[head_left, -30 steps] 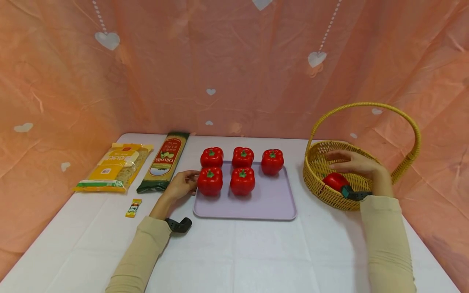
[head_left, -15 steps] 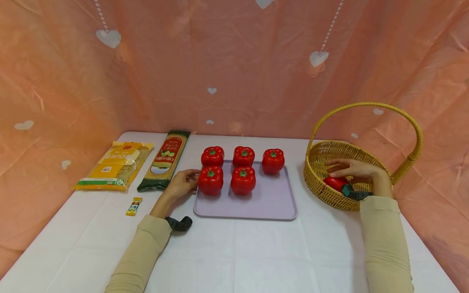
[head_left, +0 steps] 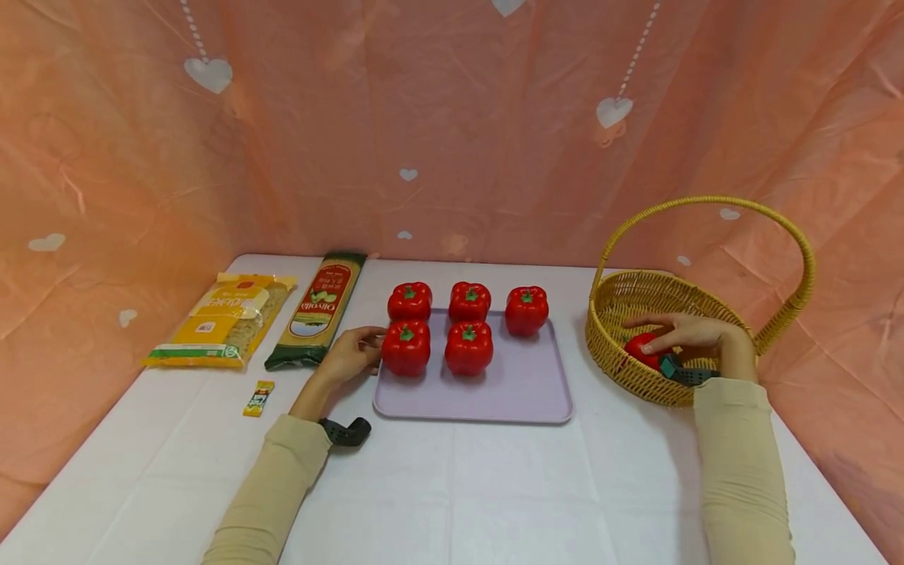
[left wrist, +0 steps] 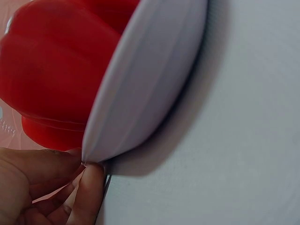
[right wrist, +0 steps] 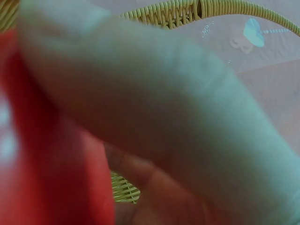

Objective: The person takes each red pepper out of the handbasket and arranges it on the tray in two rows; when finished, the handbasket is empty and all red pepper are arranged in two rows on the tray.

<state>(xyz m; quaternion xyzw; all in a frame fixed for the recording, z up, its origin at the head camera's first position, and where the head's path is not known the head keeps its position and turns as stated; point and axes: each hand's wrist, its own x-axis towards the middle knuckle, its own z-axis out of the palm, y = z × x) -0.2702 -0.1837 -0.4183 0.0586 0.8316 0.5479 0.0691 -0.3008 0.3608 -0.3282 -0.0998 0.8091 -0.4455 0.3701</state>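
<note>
My left hand (head_left: 349,357) pinches the left rim of a lilac tray (head_left: 523,388) between thumb and finger, as the left wrist view shows at the tray's edge (left wrist: 140,84). Several red bell peppers (head_left: 468,349) stand on the tray, stems up, and the closest (head_left: 406,348) is right beside that hand. Inside a yellow wicker basket (head_left: 607,357) on the right, my right hand (head_left: 688,331) grips another red bell pepper (head_left: 641,350), which lies tilted. Up close in the right wrist view, the thumb (right wrist: 154,93) presses on the pepper (right wrist: 51,164); the fingertips are mostly hidden.
Left of the tray lie a long green and gold noodle packet (head_left: 318,310), a yellow food bag (head_left: 222,320) and a small yellow sachet (head_left: 258,399). The basket's tall handle (head_left: 706,202) arches above the right hand. A pink curtain (head_left: 452,133) hangs behind the table.
The right hand has lowered onto the bell pepper in the basket, and its thumb has come over the pepper. The left hand stays at the tray's rim.
</note>
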